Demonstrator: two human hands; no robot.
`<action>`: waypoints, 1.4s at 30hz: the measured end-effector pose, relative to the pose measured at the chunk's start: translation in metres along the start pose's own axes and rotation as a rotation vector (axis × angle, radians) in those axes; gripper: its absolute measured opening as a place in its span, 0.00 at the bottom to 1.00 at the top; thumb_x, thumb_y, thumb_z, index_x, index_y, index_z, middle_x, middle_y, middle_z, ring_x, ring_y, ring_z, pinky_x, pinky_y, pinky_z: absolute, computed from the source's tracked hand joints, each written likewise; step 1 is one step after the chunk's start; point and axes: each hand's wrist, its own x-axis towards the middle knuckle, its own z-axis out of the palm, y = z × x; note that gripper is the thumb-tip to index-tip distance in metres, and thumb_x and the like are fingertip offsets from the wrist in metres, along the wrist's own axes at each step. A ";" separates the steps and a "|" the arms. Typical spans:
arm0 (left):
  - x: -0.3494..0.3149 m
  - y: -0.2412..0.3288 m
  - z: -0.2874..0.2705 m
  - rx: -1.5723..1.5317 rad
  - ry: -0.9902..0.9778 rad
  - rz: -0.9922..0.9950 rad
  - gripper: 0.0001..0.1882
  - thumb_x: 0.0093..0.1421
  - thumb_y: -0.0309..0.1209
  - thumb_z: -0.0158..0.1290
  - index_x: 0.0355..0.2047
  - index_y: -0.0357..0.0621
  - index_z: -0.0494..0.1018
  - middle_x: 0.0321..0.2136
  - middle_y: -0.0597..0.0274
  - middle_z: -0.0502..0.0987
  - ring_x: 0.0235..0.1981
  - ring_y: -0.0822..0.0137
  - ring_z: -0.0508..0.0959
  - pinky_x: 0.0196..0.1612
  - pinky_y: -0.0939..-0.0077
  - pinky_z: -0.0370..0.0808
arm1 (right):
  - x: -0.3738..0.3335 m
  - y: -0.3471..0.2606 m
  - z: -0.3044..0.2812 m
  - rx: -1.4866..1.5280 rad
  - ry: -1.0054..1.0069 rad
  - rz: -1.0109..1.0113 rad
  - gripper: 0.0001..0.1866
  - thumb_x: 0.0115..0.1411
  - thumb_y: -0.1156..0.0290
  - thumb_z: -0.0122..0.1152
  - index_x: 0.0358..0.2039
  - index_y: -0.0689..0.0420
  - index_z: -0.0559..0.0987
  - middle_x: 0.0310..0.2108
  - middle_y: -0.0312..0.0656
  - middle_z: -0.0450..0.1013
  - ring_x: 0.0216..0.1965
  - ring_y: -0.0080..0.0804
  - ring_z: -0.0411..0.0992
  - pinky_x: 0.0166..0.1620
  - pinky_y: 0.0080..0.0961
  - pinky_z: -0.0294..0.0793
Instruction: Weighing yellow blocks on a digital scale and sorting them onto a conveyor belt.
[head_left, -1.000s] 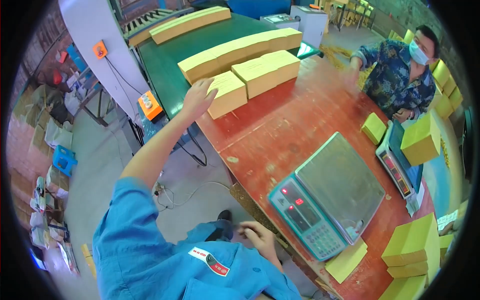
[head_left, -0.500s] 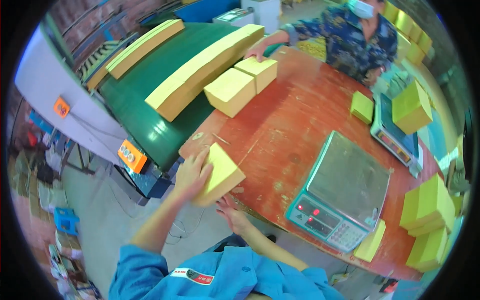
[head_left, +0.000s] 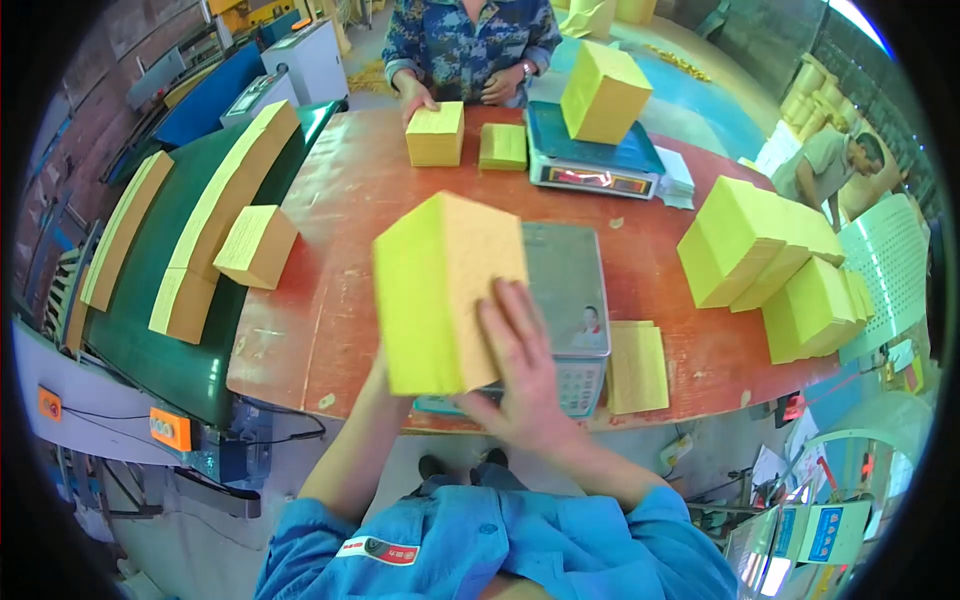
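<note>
Yellow stack made it off the conveyor side

Both hands clasp the yellow paper block (head_left: 445, 295) now: right hand (head_left: 525, 370) flat on its face, left hand (head_left: 378, 372) mostly hidden behind, right over the scale (head_left: 565, 290).

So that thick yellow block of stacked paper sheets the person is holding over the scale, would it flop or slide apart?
Probably stiff as a whole: the thick yellow block of stacked paper sheets keeps square edges. Loose sheets could shear, which may be why the right hand presses flat against its side. The left hand is hidden behind it. It likely feels heavy for its size.
</note>
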 end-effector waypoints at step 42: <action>-0.168 0.195 -0.116 2.395 -0.417 0.201 0.45 0.43 0.42 0.66 0.62 0.51 0.63 0.63 0.43 0.58 0.67 0.46 0.56 0.67 0.45 0.49 | 0.050 -0.019 0.250 0.118 -0.273 0.232 0.27 0.61 0.61 0.57 0.58 0.61 0.67 0.54 0.56 0.69 0.56 0.51 0.68 0.57 0.41 0.67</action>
